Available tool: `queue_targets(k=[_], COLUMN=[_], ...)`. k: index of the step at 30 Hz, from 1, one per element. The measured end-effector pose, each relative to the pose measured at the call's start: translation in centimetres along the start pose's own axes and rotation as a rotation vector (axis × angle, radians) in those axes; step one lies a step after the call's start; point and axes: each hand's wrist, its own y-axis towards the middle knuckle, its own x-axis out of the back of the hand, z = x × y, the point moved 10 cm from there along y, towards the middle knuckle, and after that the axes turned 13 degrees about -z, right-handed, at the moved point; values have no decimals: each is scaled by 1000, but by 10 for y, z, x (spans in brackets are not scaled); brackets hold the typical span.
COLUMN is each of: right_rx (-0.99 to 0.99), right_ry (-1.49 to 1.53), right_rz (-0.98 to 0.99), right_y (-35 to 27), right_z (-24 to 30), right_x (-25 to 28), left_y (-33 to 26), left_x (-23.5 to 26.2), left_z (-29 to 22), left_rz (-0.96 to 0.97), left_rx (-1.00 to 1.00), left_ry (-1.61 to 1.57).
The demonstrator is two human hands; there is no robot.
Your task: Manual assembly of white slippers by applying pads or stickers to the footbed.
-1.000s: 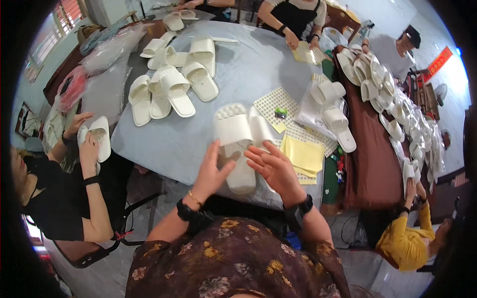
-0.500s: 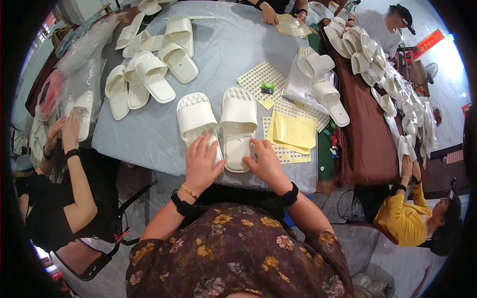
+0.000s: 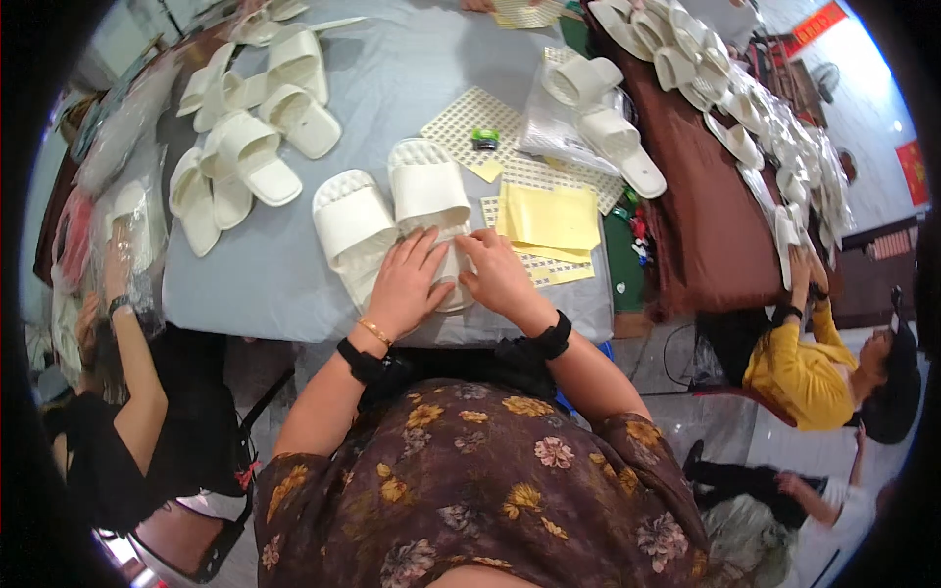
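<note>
A pair of white slippers with broad, smooth straps lies on the grey-covered table in front of me. The left slipper (image 3: 355, 223) is slanted and sits a little nearer than the right slipper (image 3: 429, 194). My left hand (image 3: 407, 281) is open, its fingers stretched over the inner edges of both soles below the straps. On the insole of the right slipper, just under its strap, rest the bent fingertips of my right hand (image 3: 502, 279). Its thumb and forefinger are apart. Most of the right slipper's heel part is hidden by my hands.
Several white slippers (image 3: 255, 157) lie at the far left. To the right are yellow sheets (image 3: 549, 218), printed label sheets (image 3: 466, 127), a small green-and-black object (image 3: 484, 139) and two slippers (image 3: 618, 142). More slippers line a brown-covered table (image 3: 676, 216). Co-workers handle slippers at both sides.
My view has shifted. My left hand has moved right, across to the right slipper. The right hand's fingers have come onto its insole. The left slipper now sits nearer to me, at a slant.
</note>
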Motion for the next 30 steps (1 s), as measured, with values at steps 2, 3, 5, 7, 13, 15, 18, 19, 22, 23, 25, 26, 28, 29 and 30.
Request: queue_targets(k=[2,3,5,7,13,15,18,19,22,23,25,26,28,29,30], right_rx=[-9,-21,-1,-103,-343,-360,-400,-402,-426,-426,-278,-328,-218,-106,-136], right_ry=[83,78,157,191,103,76,0,0,81,83,87,148,4,-139,-147], right_rz=[10,4,-5,-15,-204,-269,-352,-350,-305,-300,-208,-120,-137,-156,-144], right_y=[-6,-9,-14,-12,1,7,17,20,26,26,33,30,25,23,20], right_z=[-3,-8,-12,-27,-108,-131,-156,-159,-153,-149,-121,-116,-104,-94,-95], right_x=[1,3,8,22,68,82,100,100,95,90,73,61,54,54,52], left_y=[-5,-7,-10,-14,-14,-14,-15,-14,-13,-13,-13,-12,-10,-9,-9], left_x=[-9,-9,-9,-9,-11,-13,-13,-12,-10,-11,-10,-9,-9,-9,-9], left_z=[4,0,-1,-4,-9,-9,-9,-10,-10,-9,-9,-9,-9,-9,-9], left_rz=[32,38,22,18,-17,-22,-43,-47,-44,-39,-45,-53,-45,-39,-40], left_rx=[17,7,29,49,98,107,99,100,110,115,120,120,124,125,127], left_ry=[-1,-10,24,34,65,68,79,81,70,53,56,56,48,41,40])
